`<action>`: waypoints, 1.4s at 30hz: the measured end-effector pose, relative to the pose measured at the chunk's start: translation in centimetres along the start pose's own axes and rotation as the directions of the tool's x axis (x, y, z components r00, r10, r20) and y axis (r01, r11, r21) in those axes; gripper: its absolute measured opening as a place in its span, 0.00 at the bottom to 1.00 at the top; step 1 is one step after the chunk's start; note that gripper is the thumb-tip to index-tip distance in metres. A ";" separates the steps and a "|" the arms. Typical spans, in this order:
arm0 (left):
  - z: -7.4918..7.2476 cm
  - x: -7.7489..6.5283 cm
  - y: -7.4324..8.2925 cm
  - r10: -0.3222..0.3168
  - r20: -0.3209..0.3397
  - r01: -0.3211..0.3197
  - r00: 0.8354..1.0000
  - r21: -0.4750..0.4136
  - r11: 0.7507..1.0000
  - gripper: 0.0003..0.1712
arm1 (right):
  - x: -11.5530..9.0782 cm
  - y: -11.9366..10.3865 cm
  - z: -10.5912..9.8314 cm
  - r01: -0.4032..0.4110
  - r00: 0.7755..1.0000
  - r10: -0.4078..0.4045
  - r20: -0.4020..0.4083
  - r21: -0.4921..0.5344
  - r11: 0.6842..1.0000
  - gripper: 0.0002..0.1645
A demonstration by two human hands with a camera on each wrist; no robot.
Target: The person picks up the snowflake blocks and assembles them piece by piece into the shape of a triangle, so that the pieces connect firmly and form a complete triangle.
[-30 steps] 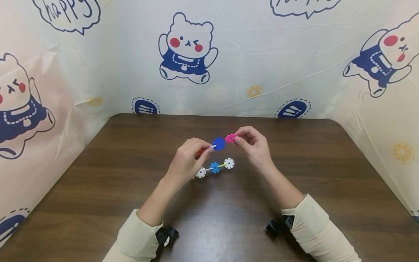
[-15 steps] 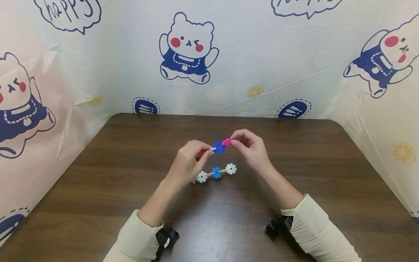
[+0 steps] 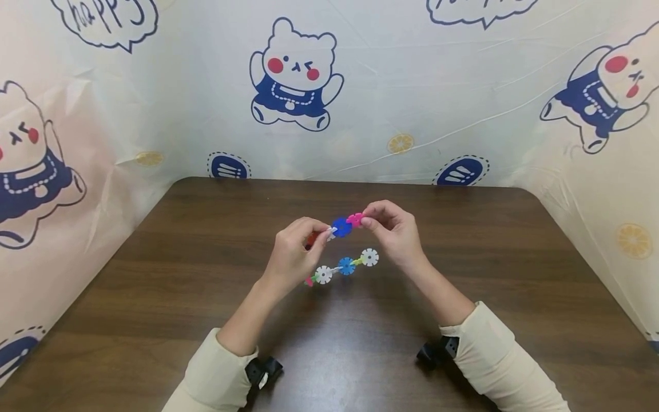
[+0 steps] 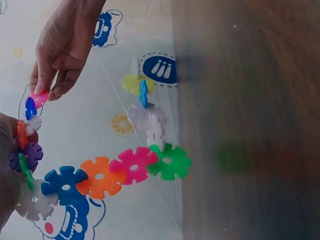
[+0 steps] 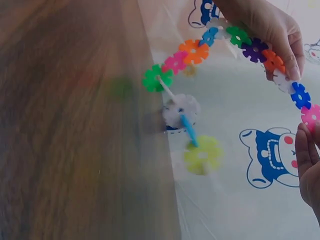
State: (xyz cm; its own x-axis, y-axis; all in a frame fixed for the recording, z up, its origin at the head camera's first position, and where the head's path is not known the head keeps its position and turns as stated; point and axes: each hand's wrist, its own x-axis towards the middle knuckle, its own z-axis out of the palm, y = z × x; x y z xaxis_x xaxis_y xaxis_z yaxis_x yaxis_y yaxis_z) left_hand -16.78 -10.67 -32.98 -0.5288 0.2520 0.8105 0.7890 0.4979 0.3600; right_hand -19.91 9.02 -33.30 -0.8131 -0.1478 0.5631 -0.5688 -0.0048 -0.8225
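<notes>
A chain of colourful notched plastic interlocking discs hangs from my hands, looping down over the table. My left hand (image 3: 292, 249) pinches it at a white disc (image 5: 283, 81), with the orange disc (image 5: 273, 60) beside its fingers. Outward from there, a dark blue disc (image 3: 341, 227) joins the white one. My right hand (image 3: 394, 234) pinches a pink disc (image 3: 355, 220) between thumb and fingertips, its edge meeting the blue disc. Lower in the loop, the head view shows a white disc (image 3: 323, 274), a light blue disc (image 3: 346, 266) and another white disc at the end.
A brown wooden table (image 3: 206, 320) lies under both hands. Behind and at the sides hangs a pale printed curtain (image 3: 401, 68) with cartoon bears. Black wrist cameras sit at both cuffs.
The right hand has brought the pink disc left, from apart to meeting the blue disc's edge. The hanging part of the chain has swung a little to the right.
</notes>
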 end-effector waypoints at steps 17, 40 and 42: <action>0.0 0.1 0.1 -0.005 0.057 0.006 0.998 -0.014 1.000 0.09 | 0.3 -0.4 -0.8 -0.018 0.992 0.018 0.125 -0.003 1.000 0.06; -1.0 0.5 -0.3 -0.125 -0.123 0.109 0.985 -0.128 0.986 0.04 | -0.1 1.7 -2.3 -0.261 0.956 0.282 0.082 -0.200 0.944 0.09; -1.1 0.5 -0.4 -0.137 -0.156 0.115 0.978 -0.143 0.983 0.04 | 0.0 2.0 -2.5 -0.309 0.938 0.337 0.079 -0.249 0.918 0.09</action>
State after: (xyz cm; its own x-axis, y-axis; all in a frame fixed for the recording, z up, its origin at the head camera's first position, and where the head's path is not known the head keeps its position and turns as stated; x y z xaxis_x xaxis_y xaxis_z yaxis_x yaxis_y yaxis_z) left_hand -17.02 -11.62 -32.22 -0.5767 0.0490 0.8155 0.7594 0.4002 0.5130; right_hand -21.34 11.46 -34.78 -0.9447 -0.2183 0.2449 -0.3020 0.2874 -0.9089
